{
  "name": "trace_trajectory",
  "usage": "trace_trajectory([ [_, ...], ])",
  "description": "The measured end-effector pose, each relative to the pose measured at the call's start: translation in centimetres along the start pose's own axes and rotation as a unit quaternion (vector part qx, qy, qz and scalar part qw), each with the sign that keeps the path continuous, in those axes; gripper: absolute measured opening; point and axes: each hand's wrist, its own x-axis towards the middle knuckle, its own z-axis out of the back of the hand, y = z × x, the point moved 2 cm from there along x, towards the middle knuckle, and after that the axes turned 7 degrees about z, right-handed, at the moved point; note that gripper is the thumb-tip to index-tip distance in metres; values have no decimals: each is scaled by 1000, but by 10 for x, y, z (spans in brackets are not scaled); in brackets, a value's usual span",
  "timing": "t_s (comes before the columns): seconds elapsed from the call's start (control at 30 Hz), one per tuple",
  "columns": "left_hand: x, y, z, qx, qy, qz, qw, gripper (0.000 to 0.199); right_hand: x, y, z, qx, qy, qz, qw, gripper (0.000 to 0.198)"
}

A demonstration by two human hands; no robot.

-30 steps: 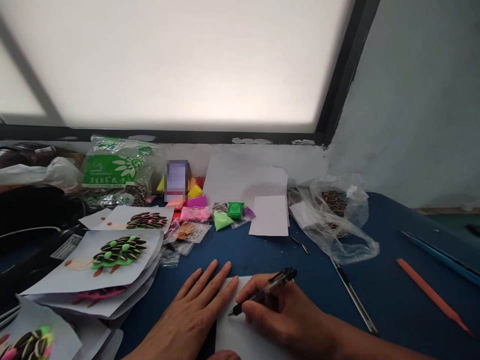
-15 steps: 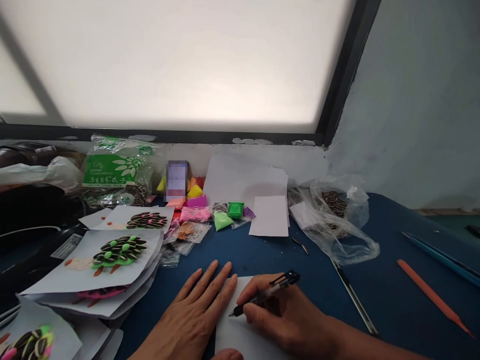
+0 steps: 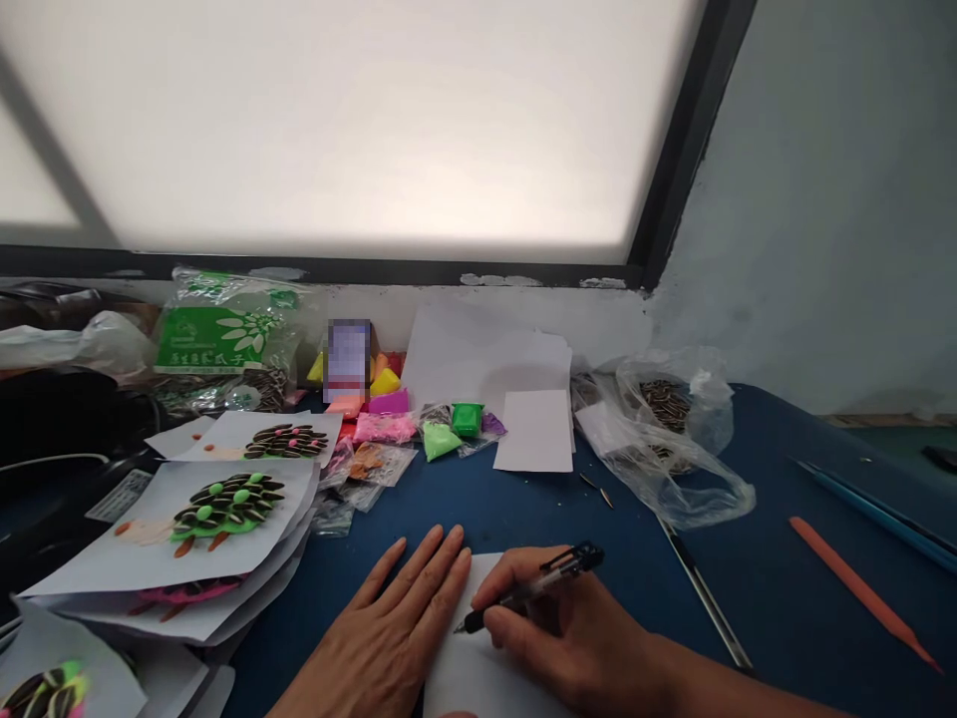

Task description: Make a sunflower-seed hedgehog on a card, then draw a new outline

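Observation:
A sheet of white paper (image 3: pixel 478 674) lies on the blue table between my hands at the bottom centre. My left hand (image 3: pixel 393 623) rests flat on its left side, fingers stretched out and pointing away from me. In my right hand (image 3: pixel 557 628) a black pen (image 3: pixel 523 590) is gripped between thumb and fingers, its tip pointing down to the left, at or just above the sheet. No clear mark shows on the visible part of the paper.
Cards with sunflower-seed hedgehogs (image 3: pixel 224 509) are stacked at left. Behind lie colourful clay packets (image 3: pixel 385 427), a phone (image 3: pixel 348 361), blank cards (image 3: pixel 534 431) and a green seed bag (image 3: pixel 220 339). To the right are a clear seed bag (image 3: pixel 665 429), a metallic stick (image 3: pixel 707 593) and an orange tool (image 3: pixel 859 588).
The pen and both hands keep nearly the same pose over the paper. The left thumb tip shows less at the bottom edge. The whole view has shifted slightly.

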Motion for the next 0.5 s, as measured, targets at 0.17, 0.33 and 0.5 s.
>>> trace_trajectory([
  [0.17,-1,-2,-2,19,3,9,1000,81,-1,-1,0,-11,12,-22,1000,17],
  [0.33,-2,-1,-2,4,5,15,1000,80,-2,-4,-1,-8,17,-28,999,17],
  [0.5,-1,1,4,-33,7,13,999,80,-1,-4,-1,3,25,-57,998,17],
])
